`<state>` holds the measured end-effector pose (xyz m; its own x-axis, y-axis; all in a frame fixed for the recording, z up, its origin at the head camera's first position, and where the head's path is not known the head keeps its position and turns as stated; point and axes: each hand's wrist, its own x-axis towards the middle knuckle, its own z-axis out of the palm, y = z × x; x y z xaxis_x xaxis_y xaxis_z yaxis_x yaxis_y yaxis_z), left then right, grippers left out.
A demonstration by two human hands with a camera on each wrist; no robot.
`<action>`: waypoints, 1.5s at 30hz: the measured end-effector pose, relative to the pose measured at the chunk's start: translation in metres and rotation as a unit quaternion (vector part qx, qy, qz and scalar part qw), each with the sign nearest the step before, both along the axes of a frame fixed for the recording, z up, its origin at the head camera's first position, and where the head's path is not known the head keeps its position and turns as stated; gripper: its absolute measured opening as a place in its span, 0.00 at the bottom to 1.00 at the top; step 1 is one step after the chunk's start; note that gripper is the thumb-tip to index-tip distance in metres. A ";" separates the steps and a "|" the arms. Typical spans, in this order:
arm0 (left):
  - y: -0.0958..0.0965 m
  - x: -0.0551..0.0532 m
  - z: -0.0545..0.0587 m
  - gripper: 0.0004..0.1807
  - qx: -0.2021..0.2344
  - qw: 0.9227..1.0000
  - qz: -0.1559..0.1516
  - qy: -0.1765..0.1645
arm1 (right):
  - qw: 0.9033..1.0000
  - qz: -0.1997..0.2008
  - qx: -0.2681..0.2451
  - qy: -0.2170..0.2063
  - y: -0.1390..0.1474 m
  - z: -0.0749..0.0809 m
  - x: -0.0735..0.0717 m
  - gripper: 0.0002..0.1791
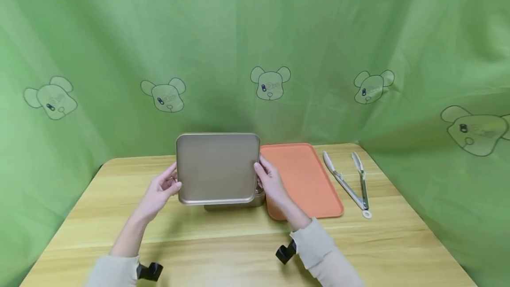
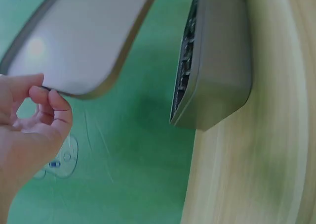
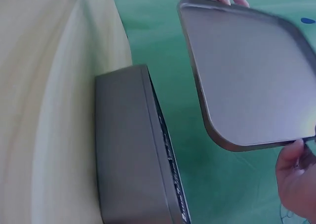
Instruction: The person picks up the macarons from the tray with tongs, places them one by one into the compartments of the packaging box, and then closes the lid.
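Observation:
Both hands hold a flat metal lid [image 1: 217, 168] with rounded corners and a low rim, tilted up so its broad face is toward the head camera. My left hand [image 1: 158, 193] pinches its left edge between thumb and fingers. At the opposite edge, my right hand [image 1: 274, 184] grips it with the thumb on the near face. Below and behind the lid stands a deep metal box [image 1: 236, 206] on the table, mostly covered by it in the head view. Dark, shiny contents [image 2: 186, 56] show along the box's open top in the left wrist view; their kind is unclear.
An orange tray [image 1: 304, 176] lies right of the box, partly behind my right forearm. Farther right, metal tongs [image 1: 350, 189] rest spread on the wooden table [image 1: 223, 247]. A green curtain [image 1: 223, 39] with printed bear heads closes off the back and sides.

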<state>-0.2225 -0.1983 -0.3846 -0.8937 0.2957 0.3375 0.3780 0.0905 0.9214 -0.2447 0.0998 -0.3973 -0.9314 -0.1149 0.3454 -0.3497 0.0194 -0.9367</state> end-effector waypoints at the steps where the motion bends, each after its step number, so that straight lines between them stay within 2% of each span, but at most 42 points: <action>1: 0.003 0.002 0.000 0.32 -0.004 1.000 0.007 -0.001 | 1.000 -0.002 0.000 0.008 0.001 0.001 -0.001 0.21; 5: 0.009 0.004 0.000 0.30 -0.003 0.999 0.036 0.005 | 1.000 -0.010 -0.002 0.024 0.005 0.005 -0.002 0.19; 10: 0.016 0.002 0.002 0.29 0.020 0.996 0.078 0.025 | 0.999 -0.036 -0.030 0.025 0.003 0.010 0.001 0.19; 14: 0.024 0.003 0.000 0.26 0.049 0.990 0.129 0.035 | 0.997 -0.044 -0.039 0.054 0.000 0.010 0.005 0.18; 16: 0.027 0.005 0.000 0.24 0.057 0.987 0.144 0.035 | 0.995 -0.044 -0.038 0.075 -0.002 0.008 0.006 0.17; 18: 0.029 0.007 0.002 0.22 0.056 0.988 0.141 0.029 | 0.994 -0.041 -0.032 0.092 -0.002 0.007 0.006 0.17; 20: 0.030 0.010 0.004 0.23 0.067 0.991 0.116 0.011 | 0.994 -0.031 -0.027 0.098 -0.002 0.005 0.007 0.18; 24: 0.030 0.014 0.010 0.33 0.096 0.993 0.059 -0.038 | 0.994 0.035 -0.076 0.072 -0.003 0.001 0.007 0.23; 25: 0.030 0.015 0.011 0.34 0.100 0.992 0.057 -0.049 | 0.992 0.053 -0.094 0.063 -0.004 0.001 0.007 0.24; 27: 0.032 0.015 0.011 0.34 0.073 0.993 0.074 -0.061 | 0.990 0.074 -0.114 0.038 -0.006 0.000 0.008 0.25; 31: 0.038 0.011 0.003 0.28 0.015 0.991 0.123 -0.051 | 0.997 0.044 -0.070 0.009 -0.011 -0.003 0.010 0.26; 32: 0.040 0.009 0.000 0.29 0.013 0.990 0.132 -0.044 | 0.998 0.034 -0.056 0.006 -0.013 -0.003 0.010 0.26; 34: 0.044 0.008 -0.005 0.31 0.040 0.989 0.139 -0.036 | 0.999 0.021 -0.044 0.008 -0.015 -0.004 0.011 0.27; 36: 0.047 0.008 -0.008 0.33 0.082 0.985 0.147 -0.036 | 0.998 0.030 -0.058 0.015 -0.018 -0.005 0.011 0.28; 38: 0.050 0.009 -0.008 0.36 0.130 0.978 0.156 -0.056 | 0.996 0.036 -0.075 0.011 -0.020 -0.004 0.010 0.29; 42: 0.057 0.010 -0.005 0.36 0.213 0.953 0.181 -0.118 | 0.993 0.033 -0.116 0.004 -0.023 -0.002 0.009 0.31; 45: 0.061 0.009 -0.004 0.34 0.244 0.938 0.197 -0.150 | 0.989 0.010 -0.150 -0.006 -0.024 -0.001 0.008 0.31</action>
<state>-0.2130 -0.1374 -0.3887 -0.9776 -0.2011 0.0620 0.1201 -0.2913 0.9491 -0.2366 0.0755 -0.3980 -0.9342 -0.0273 0.3557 -0.3362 -0.2663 -0.9034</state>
